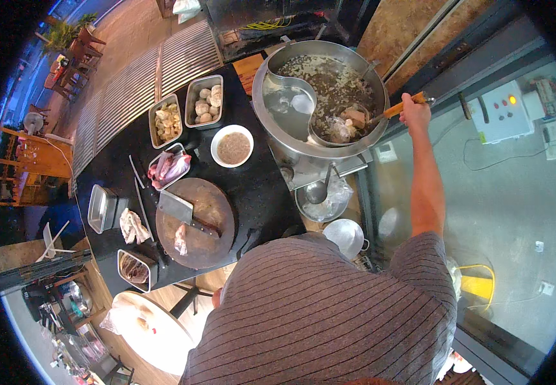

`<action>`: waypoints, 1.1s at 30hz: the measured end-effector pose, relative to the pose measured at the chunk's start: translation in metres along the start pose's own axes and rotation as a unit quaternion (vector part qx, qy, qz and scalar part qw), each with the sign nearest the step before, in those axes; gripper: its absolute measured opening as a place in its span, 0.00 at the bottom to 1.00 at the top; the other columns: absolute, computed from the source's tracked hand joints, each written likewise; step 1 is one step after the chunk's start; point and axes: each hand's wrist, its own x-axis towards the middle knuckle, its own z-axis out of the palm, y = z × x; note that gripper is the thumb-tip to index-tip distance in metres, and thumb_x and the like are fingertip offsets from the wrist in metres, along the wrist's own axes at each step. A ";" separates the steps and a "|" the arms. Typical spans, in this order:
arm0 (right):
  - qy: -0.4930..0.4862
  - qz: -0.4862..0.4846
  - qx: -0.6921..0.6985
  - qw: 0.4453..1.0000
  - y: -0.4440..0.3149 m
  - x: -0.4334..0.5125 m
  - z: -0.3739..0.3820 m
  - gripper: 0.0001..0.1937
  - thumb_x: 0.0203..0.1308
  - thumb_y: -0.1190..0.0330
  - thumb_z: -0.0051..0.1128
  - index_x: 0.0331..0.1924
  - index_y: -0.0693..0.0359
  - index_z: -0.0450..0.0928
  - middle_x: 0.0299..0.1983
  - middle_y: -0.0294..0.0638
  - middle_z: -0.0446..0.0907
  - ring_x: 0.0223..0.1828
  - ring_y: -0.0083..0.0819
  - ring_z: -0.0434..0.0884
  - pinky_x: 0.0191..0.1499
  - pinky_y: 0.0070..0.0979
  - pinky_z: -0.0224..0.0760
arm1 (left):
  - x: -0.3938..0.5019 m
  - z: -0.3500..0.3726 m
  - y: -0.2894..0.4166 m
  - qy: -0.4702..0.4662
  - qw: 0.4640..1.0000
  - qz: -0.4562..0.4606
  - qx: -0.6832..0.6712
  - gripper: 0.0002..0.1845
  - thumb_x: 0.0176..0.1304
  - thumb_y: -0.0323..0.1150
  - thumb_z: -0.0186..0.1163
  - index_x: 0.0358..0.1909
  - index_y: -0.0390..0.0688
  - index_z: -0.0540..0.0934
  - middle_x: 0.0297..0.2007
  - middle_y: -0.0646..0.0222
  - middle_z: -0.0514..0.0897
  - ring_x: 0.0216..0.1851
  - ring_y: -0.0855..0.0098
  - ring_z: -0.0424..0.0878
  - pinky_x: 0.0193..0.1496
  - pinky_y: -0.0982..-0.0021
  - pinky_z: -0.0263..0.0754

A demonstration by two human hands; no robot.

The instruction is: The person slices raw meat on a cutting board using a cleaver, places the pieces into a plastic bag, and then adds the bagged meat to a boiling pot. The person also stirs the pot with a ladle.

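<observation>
My right hand (415, 114) is closed around the wooden handle of a kitchen utensil (393, 109), whose far end reaches into the dark broth of a divided steel pot (261, 103). Brownish and pale chunks of food (353, 117) lie in the broth beside that end. The pot's other compartment holds a clearer liquid (280, 113). Of my left hand (217, 298), only a small part shows beside my shirt; what it does is hidden. A cleaver (177, 207) rests on the round chopping board (220, 211), near a small piece of meat (180, 239).
On the black table (268, 202) stand a white bowl of brownish liquid (232, 146), metal trays of round pieces (204, 124), chopped food (165, 120) and raw meat (169, 166), plus a crumpled cloth (133, 226). A ladle (316, 192) sits in a basin below the pot.
</observation>
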 end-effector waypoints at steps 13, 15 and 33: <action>0.049 -0.054 0.012 0.997 -0.027 -0.006 -0.021 0.21 0.58 0.51 0.62 0.27 0.65 0.83 0.17 0.43 0.81 0.16 0.30 0.81 0.23 0.30 0.74 | 0.012 0.003 0.007 0.006 0.997 -0.003 -0.078 0.21 0.67 0.49 0.64 0.38 0.38 0.86 0.31 0.64 0.87 0.36 0.68 0.83 0.43 0.64 0.77; 0.054 -0.056 0.021 0.997 -0.036 -0.006 -0.026 0.22 0.59 0.52 0.65 0.26 0.66 0.81 0.16 0.40 0.79 0.14 0.27 0.79 0.18 0.28 0.71 | 0.006 0.005 0.013 0.036 0.994 0.010 -0.098 0.20 0.68 0.48 0.63 0.37 0.39 0.87 0.30 0.64 0.87 0.35 0.68 0.83 0.43 0.65 0.77; 0.019 -0.123 -0.008 0.992 -0.113 -0.033 -0.059 0.36 0.56 0.35 0.65 0.18 0.66 0.82 0.15 0.43 0.80 0.18 0.32 0.82 0.32 0.34 0.78 | 0.018 0.014 0.004 -0.039 0.998 0.021 0.034 0.24 0.68 0.54 0.54 0.44 0.44 0.86 0.41 0.56 0.89 0.44 0.53 0.87 0.47 0.55 0.79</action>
